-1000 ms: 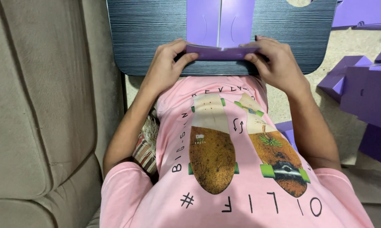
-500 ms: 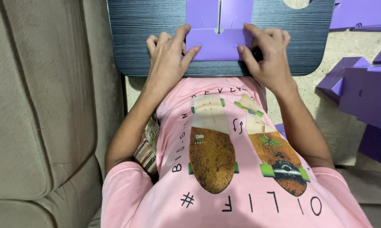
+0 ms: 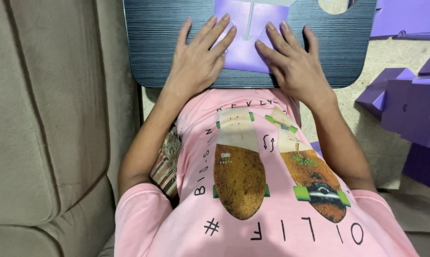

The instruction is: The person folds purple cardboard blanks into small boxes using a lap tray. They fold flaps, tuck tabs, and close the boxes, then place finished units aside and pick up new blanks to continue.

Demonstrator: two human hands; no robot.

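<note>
We press both hands flat on a purple sheet of paper point(image 3: 246, 40) lying at the top centre of the frame on a dark lap tray point(image 3: 153, 43). Our left hand point(image 3: 198, 59) and right hand point(image 3: 293, 64) rest with fingers spread open, gripping nothing. Folded purple boxes point(image 3: 405, 104) sit at the right edge, a beige sofa point(image 3: 43, 128) at the left.

- purple sheet point(image 3: 246, 45): flat on the tray, at the middle of its near edge, running off past the far edge; centre slit lengthwise; both near corners hidden under flat palms.
</note>
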